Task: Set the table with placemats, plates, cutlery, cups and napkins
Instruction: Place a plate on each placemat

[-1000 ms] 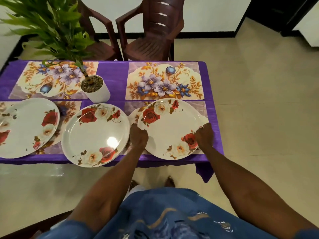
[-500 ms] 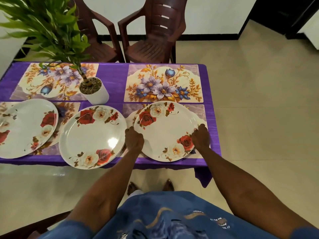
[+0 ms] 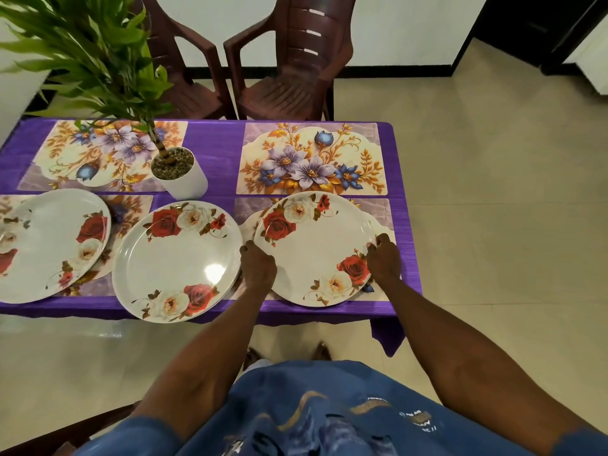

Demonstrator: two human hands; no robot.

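Head view, hands (image 3: 257, 266) gripping plate (image 3: 314, 248)

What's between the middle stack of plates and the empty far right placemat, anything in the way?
Nothing visible blocks it. The far right placemat is bare, and only purple cloth lies between it and the middle plates. The white plant pot stands left of that path, and both hands are on the right plate.
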